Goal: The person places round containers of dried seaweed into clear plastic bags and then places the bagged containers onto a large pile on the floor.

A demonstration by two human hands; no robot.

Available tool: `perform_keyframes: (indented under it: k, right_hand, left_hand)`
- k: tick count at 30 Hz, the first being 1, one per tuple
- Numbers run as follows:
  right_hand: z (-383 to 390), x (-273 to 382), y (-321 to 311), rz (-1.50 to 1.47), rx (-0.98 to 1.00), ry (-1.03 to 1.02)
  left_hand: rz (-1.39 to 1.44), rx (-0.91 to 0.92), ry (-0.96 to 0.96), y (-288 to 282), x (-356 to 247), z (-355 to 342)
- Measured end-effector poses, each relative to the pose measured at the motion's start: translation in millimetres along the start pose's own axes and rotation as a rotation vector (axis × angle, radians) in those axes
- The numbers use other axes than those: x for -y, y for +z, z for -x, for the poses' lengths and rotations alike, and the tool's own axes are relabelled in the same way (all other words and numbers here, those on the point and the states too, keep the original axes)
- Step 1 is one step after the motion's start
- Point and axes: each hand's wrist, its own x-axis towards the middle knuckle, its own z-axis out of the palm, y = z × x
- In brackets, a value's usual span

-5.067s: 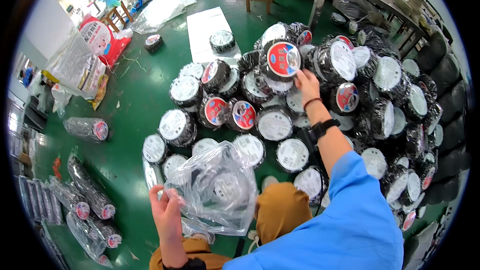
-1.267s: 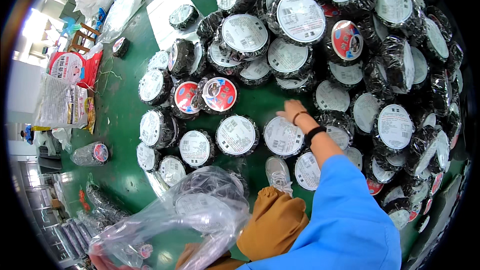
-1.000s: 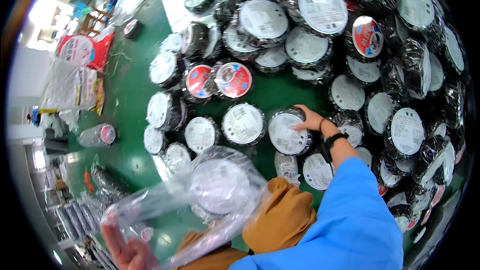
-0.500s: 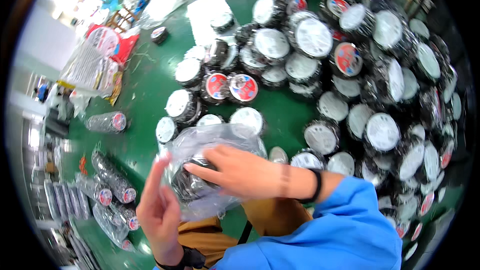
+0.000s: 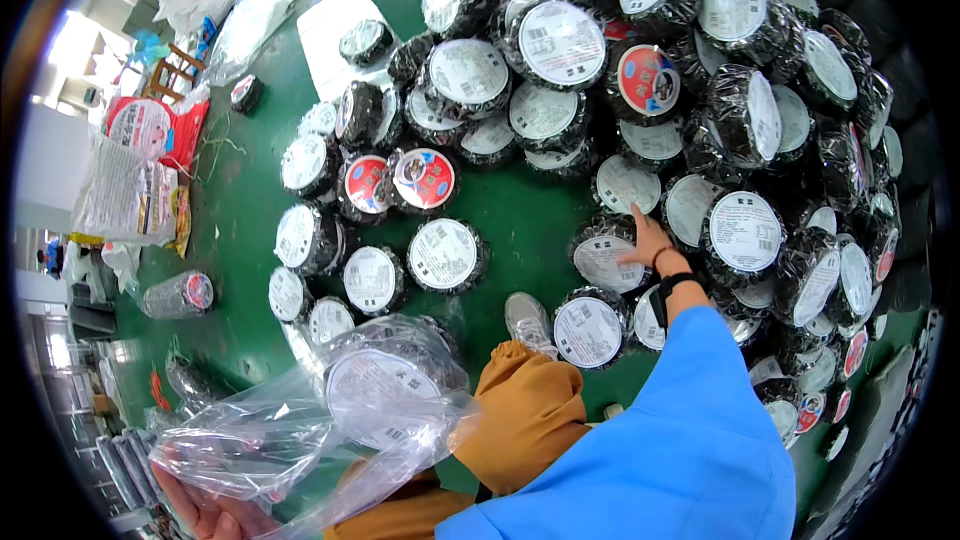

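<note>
On the green floor (image 5: 490,225), a broad heap of round packs (image 5: 745,230) in dark, shiny wrap spreads over the right side, most showing a white label and a few a red one. Low in the view, the left hand (image 5: 215,515) holds an edge of a clear plastic bag (image 5: 250,445), though film covers its fingers and how tightly they pinch cannot be told. Inside that bag lies a white-labelled pack (image 5: 385,395); whether more sit beneath it is hidden. The right hand (image 5: 648,240) is spread wide over a loose pack (image 5: 603,263) at the heap's left edge, its thumb seeming to rest on the label, with no closed grip on it. Another loose pack (image 5: 588,328) lies near the shoe (image 5: 530,322).

Judging by what shows, the bagging is only partly done: the bag is not sealed, and a great many packs lie outside it. Well to the left, a clear-wrapped roll (image 5: 180,295) with a red label on its end and a darker roll (image 5: 192,382) look like finished ones, while the loose packs seem to be what is left
</note>
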Motion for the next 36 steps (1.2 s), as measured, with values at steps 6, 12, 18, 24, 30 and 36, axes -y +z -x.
perform_keyframes:
  k: [6, 12, 18, 24, 30, 36]
  right_hand:
    - [47, 92, -42, -0.409, -0.412, -0.06]
    - [192, 317, -157, -1.483, -0.619, -0.446]
    - [228, 405, -198, -0.274, -0.162, -1.298]
    - [216, 421, -155, -0.133, -0.249, -1.493]
    - [95, 175, -137, -0.469, 0.009, -0.198]
    - [89, 29, 98, -0.354, 0.45, 0.269]
  left_hand:
    - [0.616, -0.078, -0.442, -13, -17, 0]
    - [0.628, 0.238, -0.416, 12, -64, -22]
    - [0.653, 0.28, -0.337, -14, -85, 1]
    - [0.986, 0.196, -0.301, -23, -82, 24]
    - [0.831, -0.148, -0.21, -56, -54, 21]
    - [0.782, -0.246, -0.201, -56, -51, 8]
